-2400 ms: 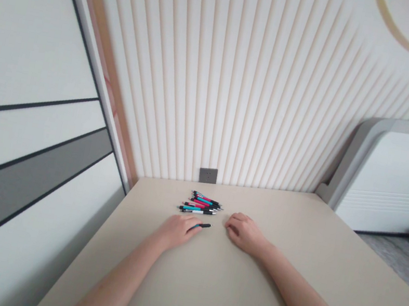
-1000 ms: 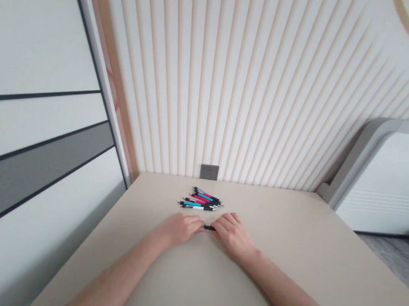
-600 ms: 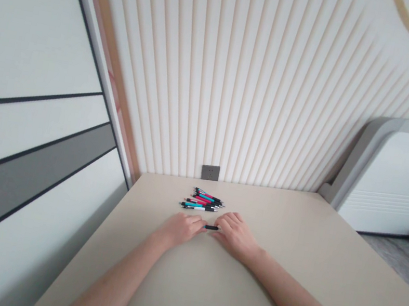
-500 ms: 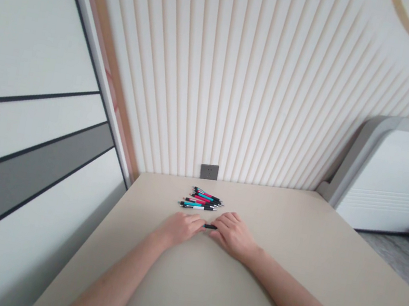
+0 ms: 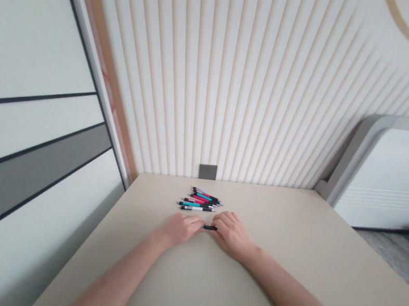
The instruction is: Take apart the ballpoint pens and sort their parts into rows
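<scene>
Between my two hands lies a pen (image 5: 209, 227), level and close to the tabletop, its black middle showing and its ends hidden by fingers. My left hand (image 5: 181, 228) is closed on its left end, where a bit of blue shows. The right end is pinched by my right hand (image 5: 232, 233), fingers bent over it. Just beyond my hands, several pens (image 5: 200, 199) in red, blue, white and black lie side by side in a loose row, tips to the right.
The beige table (image 5: 263, 290) reaches to a ribbed white wall (image 5: 219, 71) with a dark socket (image 5: 207, 171) low on it. A white and grey cabinet (image 5: 27, 169) stands on the left. A pale headboard (image 5: 402, 177) is on the right.
Both hands stay on the pen in almost the same place. The view has shifted very slightly; the row of pens lies unmoved on the table.
</scene>
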The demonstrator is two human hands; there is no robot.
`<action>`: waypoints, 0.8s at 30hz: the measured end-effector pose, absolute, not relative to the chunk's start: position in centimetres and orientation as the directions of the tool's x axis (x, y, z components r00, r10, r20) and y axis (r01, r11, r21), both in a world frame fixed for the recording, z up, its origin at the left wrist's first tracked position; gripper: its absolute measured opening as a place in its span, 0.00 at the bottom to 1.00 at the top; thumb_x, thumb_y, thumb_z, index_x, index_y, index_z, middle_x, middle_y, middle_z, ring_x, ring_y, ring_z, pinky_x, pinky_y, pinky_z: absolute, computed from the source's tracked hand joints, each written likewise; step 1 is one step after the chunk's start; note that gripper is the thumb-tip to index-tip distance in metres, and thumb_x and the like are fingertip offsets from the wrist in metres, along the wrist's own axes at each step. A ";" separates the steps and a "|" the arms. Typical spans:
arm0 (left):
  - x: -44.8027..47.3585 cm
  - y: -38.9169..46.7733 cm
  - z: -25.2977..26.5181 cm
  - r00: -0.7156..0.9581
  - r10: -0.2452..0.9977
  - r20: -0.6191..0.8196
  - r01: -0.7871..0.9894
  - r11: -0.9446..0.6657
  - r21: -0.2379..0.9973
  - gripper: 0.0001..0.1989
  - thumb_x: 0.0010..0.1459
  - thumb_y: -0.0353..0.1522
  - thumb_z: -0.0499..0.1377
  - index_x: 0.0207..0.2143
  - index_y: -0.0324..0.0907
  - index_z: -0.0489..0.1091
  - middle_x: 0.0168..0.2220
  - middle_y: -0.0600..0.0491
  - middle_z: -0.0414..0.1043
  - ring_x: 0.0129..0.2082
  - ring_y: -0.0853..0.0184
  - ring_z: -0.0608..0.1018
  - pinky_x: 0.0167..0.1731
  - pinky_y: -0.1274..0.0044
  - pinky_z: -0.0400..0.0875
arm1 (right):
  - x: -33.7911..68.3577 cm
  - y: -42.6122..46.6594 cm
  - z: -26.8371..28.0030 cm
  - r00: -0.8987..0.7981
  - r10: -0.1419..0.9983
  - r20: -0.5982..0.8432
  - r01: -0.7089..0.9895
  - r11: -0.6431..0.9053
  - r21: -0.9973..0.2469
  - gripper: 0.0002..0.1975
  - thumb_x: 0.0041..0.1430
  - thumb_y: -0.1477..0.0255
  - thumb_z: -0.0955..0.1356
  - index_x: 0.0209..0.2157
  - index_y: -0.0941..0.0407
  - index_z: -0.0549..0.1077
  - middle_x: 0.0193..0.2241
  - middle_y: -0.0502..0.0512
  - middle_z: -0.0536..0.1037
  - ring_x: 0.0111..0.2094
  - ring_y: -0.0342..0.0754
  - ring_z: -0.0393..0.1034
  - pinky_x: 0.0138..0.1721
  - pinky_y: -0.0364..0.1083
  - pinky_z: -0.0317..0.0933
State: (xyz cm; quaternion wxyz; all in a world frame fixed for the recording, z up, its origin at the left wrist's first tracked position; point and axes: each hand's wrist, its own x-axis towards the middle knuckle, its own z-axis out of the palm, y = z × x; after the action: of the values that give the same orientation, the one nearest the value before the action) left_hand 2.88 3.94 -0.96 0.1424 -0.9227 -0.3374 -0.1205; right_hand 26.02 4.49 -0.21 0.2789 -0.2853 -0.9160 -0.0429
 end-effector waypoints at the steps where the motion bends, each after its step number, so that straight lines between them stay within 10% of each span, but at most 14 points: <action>1: 2.9 4.0 -0.9 0.746 0.582 0.322 0.652 -0.736 -0.180 0.13 0.68 0.33 0.47 0.41 0.39 0.70 0.30 0.51 0.71 0.28 0.68 0.75 0.24 0.79 0.65 | 26.0 4.5 -0.2 -0.678 0.499 0.540 0.544 0.835 -0.089 0.07 0.65 0.68 0.64 0.37 0.57 0.70 0.36 0.58 0.74 0.40 0.50 0.66 0.42 0.49 0.60; 24: 3.3 3.6 0.1 0.617 0.707 0.346 0.775 -0.622 -0.110 0.09 0.67 0.31 0.48 0.42 0.41 0.67 0.38 0.50 0.73 0.35 0.65 0.77 0.30 0.78 0.69 | 26.6 5.0 -0.3 -0.636 0.509 0.580 0.563 0.820 -0.101 0.09 0.66 0.72 0.62 0.43 0.55 0.72 0.34 0.57 0.76 0.38 0.50 0.69 0.40 0.48 0.61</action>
State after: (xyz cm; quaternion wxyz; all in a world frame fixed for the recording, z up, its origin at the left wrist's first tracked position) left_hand 3.27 3.56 0.15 0.1253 -0.8903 -0.4162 -0.1359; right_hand 26.63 4.98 -0.33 0.3064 -0.2965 -0.9034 -0.0445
